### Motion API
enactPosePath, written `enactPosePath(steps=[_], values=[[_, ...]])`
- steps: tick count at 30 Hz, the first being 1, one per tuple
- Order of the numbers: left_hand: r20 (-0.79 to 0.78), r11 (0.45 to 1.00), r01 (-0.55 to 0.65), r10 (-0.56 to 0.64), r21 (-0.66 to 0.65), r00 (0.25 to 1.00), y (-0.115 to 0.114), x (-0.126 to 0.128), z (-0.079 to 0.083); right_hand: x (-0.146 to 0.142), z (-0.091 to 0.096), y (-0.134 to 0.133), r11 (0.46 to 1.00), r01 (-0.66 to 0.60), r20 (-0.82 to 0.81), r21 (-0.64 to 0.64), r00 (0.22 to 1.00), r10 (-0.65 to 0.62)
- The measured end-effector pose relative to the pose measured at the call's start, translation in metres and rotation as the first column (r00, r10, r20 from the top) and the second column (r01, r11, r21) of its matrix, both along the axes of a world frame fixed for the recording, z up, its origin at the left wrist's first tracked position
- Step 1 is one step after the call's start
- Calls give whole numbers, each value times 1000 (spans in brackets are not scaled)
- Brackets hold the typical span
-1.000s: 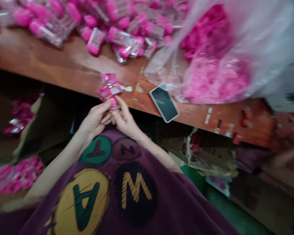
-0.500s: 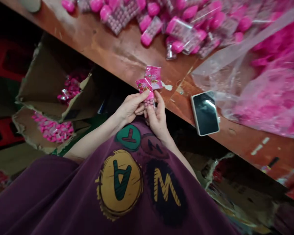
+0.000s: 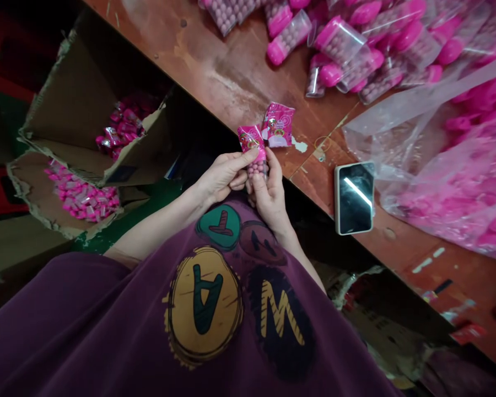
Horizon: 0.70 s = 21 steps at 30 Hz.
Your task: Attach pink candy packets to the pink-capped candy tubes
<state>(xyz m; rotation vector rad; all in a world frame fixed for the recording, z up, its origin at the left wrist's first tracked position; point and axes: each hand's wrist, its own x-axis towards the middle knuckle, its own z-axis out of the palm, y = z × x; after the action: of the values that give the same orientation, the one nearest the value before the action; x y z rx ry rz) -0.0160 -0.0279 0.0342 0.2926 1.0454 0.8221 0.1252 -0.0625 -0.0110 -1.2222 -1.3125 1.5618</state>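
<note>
Close in front of my body, both hands hold a small clear candy bottle (image 3: pixel 257 167) with pink balls inside and a pink cap. My left hand (image 3: pixel 225 175) is closed, its thumb pressed over the cap end, where a shiny pink printed wrapper (image 3: pixel 250 137) sticks out. Whether that wrapper is attached to the bottle I cannot tell. The fingers and thumb of my right hand (image 3: pixel 270 193) pinch the bottle's lower part from the other side. Just beyond the fingertips, a second pink printed wrapper (image 3: pixel 280 124) rests at the table edge.
Many pink-capped candy bottles (image 3: pixel 291 37) are heaped across the wooden table (image 3: pixel 215 71). To the right lie a white-edged phone-like device (image 3: pixel 355 198) and a clear plastic bag (image 3: pixel 450 193) of pink pieces. Torn cardboard boxes (image 3: pixel 144 146) with pink items stand at the left.
The view has shifted, so the table things appear lower and further right. Both hands keep their grip on the bottle; the two wrappers now show further apart.
</note>
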Motion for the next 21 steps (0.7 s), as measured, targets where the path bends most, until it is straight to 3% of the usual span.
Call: enactPosePath(steps=[3,8,15,21], values=[[8,1000,1,-1,-10,1000,0,-3,-1,-1,-1,-1,999,-18,7,-36,1000,18],[-6,998,-53,53,-29,999,2,0,-1,2,-7,-6,995,47,96,85,994,-55],[15,999,-33,33,-1,999,1,2,0,3,-4,-11,978,-4,223,210,974,-44],[26,999,-27,26,31,999,0,-1,-3,-2,-1,-3,983,-14,101,185,995,-5]])
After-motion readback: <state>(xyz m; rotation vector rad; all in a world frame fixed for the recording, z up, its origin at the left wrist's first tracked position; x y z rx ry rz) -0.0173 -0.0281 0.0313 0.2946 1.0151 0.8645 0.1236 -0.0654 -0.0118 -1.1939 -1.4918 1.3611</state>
